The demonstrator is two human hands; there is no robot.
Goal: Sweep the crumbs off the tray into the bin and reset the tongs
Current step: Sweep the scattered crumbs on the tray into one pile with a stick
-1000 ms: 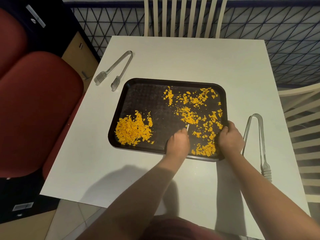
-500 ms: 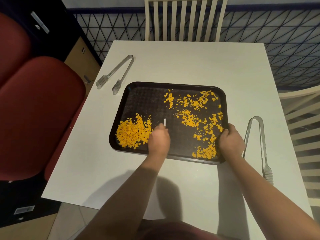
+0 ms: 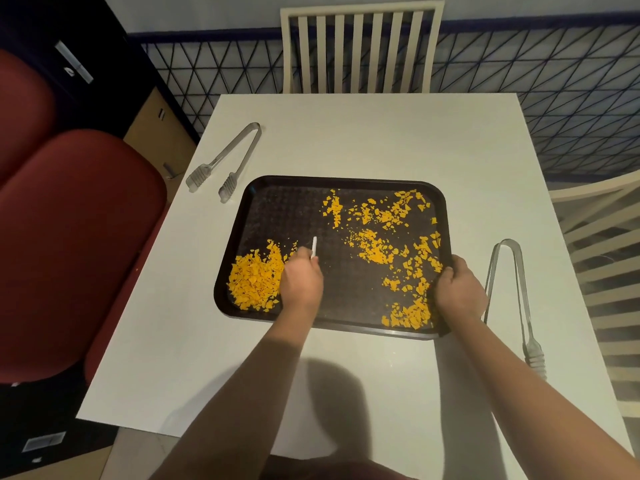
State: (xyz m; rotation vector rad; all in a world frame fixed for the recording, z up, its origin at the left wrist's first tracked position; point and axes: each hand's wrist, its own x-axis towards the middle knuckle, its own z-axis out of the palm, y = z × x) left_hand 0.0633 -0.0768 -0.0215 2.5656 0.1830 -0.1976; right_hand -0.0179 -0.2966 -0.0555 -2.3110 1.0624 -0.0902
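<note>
A dark brown tray [image 3: 291, 202] lies on the white table [image 3: 363, 133]. A heap of orange crumbs [image 3: 254, 282] fills its near left corner, and scattered crumbs [image 3: 388, 216] cover its right half. My left hand [image 3: 301, 282] grips a thin white scraper [image 3: 314, 245] just right of the heap. The tray's near right rim is held by my right hand [image 3: 457, 292]. One pair of metal tongs [image 3: 227, 161] lies at the table's left edge. A second pair of tongs [image 3: 516, 299] lies right of the tray.
A white slatted chair [image 3: 360, 46] stands at the table's far side, another chair [image 3: 602, 271] at the right. Red upholstered seats [image 3: 69, 244] stand close on the left. No bin is in view.
My left hand has swept the scraper leftward across the tray, from the right-hand crumbs to the heap at the left. My right hand has kept its hold on the rim.
</note>
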